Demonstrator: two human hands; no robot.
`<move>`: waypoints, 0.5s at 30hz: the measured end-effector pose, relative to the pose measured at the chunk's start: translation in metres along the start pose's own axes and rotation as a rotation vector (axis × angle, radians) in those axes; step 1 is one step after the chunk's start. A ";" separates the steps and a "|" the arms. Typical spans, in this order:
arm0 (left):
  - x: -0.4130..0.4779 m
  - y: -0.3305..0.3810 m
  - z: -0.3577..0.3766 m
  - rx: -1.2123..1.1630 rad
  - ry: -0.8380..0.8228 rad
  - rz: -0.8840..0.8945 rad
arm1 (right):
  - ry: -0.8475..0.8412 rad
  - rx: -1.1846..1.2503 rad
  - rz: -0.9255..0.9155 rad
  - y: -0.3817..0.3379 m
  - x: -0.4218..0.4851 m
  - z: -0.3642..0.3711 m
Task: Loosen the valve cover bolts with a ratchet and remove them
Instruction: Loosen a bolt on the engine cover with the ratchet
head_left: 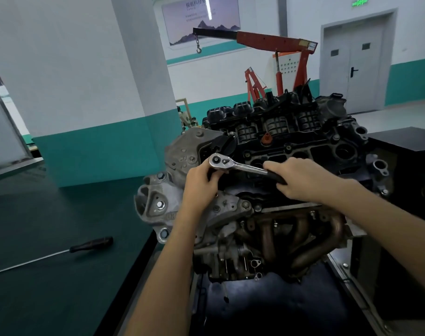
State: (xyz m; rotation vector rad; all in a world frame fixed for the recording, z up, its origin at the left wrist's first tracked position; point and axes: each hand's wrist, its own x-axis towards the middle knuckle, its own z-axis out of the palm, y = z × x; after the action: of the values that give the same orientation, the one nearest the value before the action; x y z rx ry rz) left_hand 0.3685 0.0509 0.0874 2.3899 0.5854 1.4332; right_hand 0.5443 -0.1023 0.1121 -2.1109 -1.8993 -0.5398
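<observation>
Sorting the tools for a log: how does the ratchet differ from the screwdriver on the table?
The ratchet is held over the engine, left hand at its round head, right hand on its grip; the screwdriver lies untouched on the green table. The ratchet's chrome shank is thick; the screwdriver's shaft is thin and much longer. Both have dark handles.

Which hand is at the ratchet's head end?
The left hand: its fingers curl in just under the round head of the ratchet. The right hand grips the black handle at the opposite end.
</observation>
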 end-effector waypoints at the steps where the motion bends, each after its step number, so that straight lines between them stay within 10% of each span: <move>1: -0.001 0.001 0.000 0.012 0.017 -0.020 | 0.022 -0.021 -0.004 -0.001 0.001 -0.001; 9: 0.001 -0.004 0.005 0.075 0.031 -0.101 | 0.114 0.824 0.334 -0.119 -0.037 0.071; 15: 0.000 -0.005 0.003 -0.008 0.007 -0.099 | 0.191 0.923 0.442 -0.161 -0.025 0.087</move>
State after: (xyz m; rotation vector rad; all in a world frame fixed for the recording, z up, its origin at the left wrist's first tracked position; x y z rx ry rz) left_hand 0.3698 0.0554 0.0838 2.3159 0.6880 1.4005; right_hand 0.3917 -0.0685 0.0131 -1.6593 -1.1540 0.2078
